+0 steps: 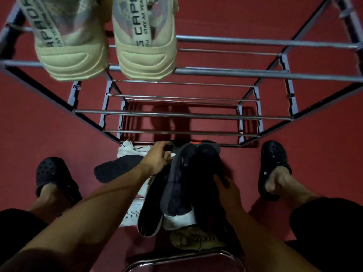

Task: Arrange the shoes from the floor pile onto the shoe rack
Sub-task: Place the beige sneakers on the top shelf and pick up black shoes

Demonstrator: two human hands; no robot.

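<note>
A: Shoes (182,185) sit in a dark heap on the red floor (294,173), right between your feet and just in front of the rack (225,73). What have your hands got?

B: Your left hand (157,160) reaches into the far side of the heap, fingers curled at the edge of a dark shoe; you can't tell whether it grips. Your right hand (225,185) curls its fingers over the side of a black shoe (208,169) on the near right of the heap.

A: And the rack?

B: Metal bars in tiers, seen from above. A cream pair (108,46) rests on the top bars at the left, heels toward you; the lower bars show only red floor through them.

A: What else lies in the heap?

B: A white shoe (129,150) at the far left, a dark sole (117,169) turned up beside it, an olive shoe (196,239) nearest you. You wear black clogs, left (53,173) and right (273,163), one each side of the heap. A chrome tube (182,258) curves at the bottom edge.
</note>
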